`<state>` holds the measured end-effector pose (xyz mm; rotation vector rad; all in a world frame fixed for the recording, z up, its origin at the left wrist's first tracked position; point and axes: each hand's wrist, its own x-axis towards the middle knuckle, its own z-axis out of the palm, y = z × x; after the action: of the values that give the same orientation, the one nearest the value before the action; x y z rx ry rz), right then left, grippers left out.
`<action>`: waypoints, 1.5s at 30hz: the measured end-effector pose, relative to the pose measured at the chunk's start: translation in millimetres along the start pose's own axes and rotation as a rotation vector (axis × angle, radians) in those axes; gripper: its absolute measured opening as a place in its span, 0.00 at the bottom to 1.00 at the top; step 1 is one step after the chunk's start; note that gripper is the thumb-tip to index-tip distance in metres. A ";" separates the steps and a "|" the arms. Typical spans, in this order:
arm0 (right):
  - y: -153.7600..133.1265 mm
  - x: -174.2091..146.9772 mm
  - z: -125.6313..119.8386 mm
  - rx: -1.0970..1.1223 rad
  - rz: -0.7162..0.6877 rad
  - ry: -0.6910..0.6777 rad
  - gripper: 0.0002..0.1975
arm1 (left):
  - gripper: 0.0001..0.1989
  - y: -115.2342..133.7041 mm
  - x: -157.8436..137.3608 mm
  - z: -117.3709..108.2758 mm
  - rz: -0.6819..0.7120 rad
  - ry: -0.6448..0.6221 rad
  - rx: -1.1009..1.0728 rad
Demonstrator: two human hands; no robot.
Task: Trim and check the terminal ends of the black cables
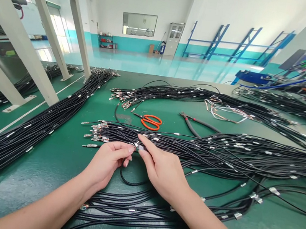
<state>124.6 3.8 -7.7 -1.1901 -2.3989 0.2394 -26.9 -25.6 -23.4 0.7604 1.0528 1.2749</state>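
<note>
My left hand (pixel 109 161) is closed, thumb and fingertips pinched round the end of a black cable (pixel 127 182). That cable hangs in a loop below the fingers. My right hand (pixel 163 166) meets it from the right, its thumb and index finger closed on a small silvery piece (pixel 140 147) at the cable end. Fingers partly cover this piece, so its exact kind is unclear. Just behind both hands lies a bundle of black cables (pixel 194 146) with metal-tipped ends pointing left. More black cables (pixel 133 204) run under my wrists.
Orange-handled scissors (pixel 151 122) and dark-handled cutting pliers (pixel 194 125) lie beyond the hands on the green table (pixel 56 157). Another cable bundle (pixel 173 93) stretches behind them. On the left, a thick bundle (pixel 63 110) runs beside white metal posts (pixel 38 61).
</note>
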 end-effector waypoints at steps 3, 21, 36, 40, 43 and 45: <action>-2.7 -0.6 1.6 -0.100 0.002 -0.060 0.21 | 0.05 -1.3 -0.7 -0.9 -0.001 0.008 -0.005; -4.4 0.0 -2.2 -0.177 0.007 -0.093 0.20 | 0.06 1.2 -2.4 2.1 -0.003 0.007 0.031; -3.9 0.2 -1.9 -0.168 0.002 -0.092 0.20 | 0.06 1.9 -2.8 3.0 -0.002 0.007 0.021; -3.9 0.0 -1.8 -0.170 -0.001 -0.099 0.20 | 0.06 1.3 -2.7 2.4 0.000 0.007 0.028; -3.8 0.0 -1.3 -0.175 0.003 -0.104 0.20 | 0.06 0.8 -2.5 1.8 0.000 0.004 0.030; -3.8 0.1 -1.0 -0.176 0.003 -0.101 0.20 | 0.06 0.8 -2.5 1.5 0.002 0.005 0.033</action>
<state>122.3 1.5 -5.5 -1.2865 -2.5499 0.0921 -25.7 -27.8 -21.7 0.7838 1.0792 1.2646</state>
